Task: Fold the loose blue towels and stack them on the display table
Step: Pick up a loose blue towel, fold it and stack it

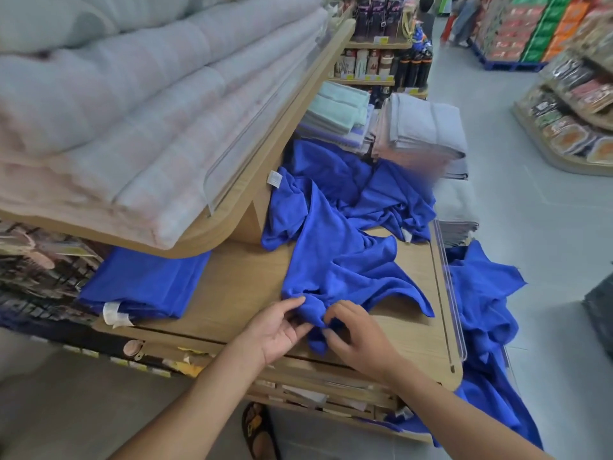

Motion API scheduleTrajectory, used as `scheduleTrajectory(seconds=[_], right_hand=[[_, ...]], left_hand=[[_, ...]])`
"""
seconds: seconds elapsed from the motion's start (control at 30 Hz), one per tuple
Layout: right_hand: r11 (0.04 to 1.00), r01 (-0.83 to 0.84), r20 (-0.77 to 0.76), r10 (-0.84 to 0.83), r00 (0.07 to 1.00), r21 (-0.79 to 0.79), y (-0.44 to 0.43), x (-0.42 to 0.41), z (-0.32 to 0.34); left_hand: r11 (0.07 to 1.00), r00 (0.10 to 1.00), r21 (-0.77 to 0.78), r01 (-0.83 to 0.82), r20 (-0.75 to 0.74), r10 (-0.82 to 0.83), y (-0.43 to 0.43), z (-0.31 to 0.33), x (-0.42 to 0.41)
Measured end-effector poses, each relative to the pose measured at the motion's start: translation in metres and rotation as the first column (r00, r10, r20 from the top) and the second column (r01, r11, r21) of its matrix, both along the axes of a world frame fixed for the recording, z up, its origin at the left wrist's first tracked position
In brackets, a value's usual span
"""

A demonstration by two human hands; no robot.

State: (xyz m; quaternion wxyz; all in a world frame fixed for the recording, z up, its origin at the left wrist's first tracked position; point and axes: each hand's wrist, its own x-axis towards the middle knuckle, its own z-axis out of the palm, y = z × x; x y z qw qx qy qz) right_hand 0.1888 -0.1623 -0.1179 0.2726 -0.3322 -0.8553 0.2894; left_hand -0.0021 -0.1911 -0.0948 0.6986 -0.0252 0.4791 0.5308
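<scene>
Towel (335, 260), loose and blue, lies crumpled on wooden desk (238, 293). We hold its near corner with both hands. Our left hand (278, 330) pinches edge, thumb on top. Our right hand (358, 333) curls round same corner. More blue towels (365, 187) heaped behind it. Folded blue stack (146, 283) sits at left, under shelf (205, 242). Another blue towel (484, 293) hangs off desk's right side.

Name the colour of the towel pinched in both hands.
Plain royal blue, no pattern: the towel, best seen in the head view.
</scene>
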Motion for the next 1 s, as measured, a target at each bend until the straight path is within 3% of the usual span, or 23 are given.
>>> scheduleTrajectory(seconds=[0.13, 0.23, 0.33, 0.5, 0.6, 0.73, 0.8, 0.9, 1.0], right_hand=[[0.999, 0.017, 0.026, -0.015, 1.0, -0.049, 0.0, 0.002, 0.001], [1.0, -0.007, 0.099, 0.008, 0.995, -0.006, -0.001, 0.001, 0.001], [1.0, 0.0, 0.119, 0.0, 0.993, 0.0, -0.001, 0.0, -0.002], [1.0, -0.014, 0.149, 0.01, 0.989, 0.024, 0.0, -0.001, -0.004], [0.999, -0.021, 0.164, 0.015, 0.986, 0.036, 0.002, -0.001, -0.004], [0.999, -0.019, 0.161, 0.014, 0.987, 0.031, 0.001, -0.001, -0.006], [1.0, -0.015, 0.159, 0.012, 0.987, 0.022, 0.002, -0.001, -0.006], [1.0, -0.008, 0.157, 0.005, 0.988, 0.014, 0.002, 0.0, -0.007], [1.0, -0.013, 0.149, 0.011, 0.989, 0.008, 0.002, 0.0, -0.006]], left_hand=[[0.995, 0.996, 0.034, 0.089, 0.018, -0.09, 0.009, 0.004, -0.002], [0.975, 0.982, 0.125, 0.185, -0.057, -0.179, 0.025, 0.017, -0.005], [0.964, 0.985, 0.217, 0.152, -0.11, -0.131, 0.048, 0.031, -0.009], [0.94, 0.986, 0.298, 0.168, -0.058, -0.158, 0.075, 0.05, -0.024], [0.922, 0.991, 0.366, 0.122, -0.088, -0.096, 0.086, 0.061, -0.037], [0.879, 0.998, 0.473, 0.06, -0.018, -0.058, 0.095, 0.07, -0.056], [0.899, 0.995, 0.427, 0.097, -0.027, -0.095, 0.095, 0.074, -0.063], [0.93, 0.977, 0.321, 0.177, -0.169, -0.128, 0.093, 0.079, -0.071], [0.946, 0.964, 0.307, 0.105, -0.267, -0.02, 0.093, 0.081, -0.075]])
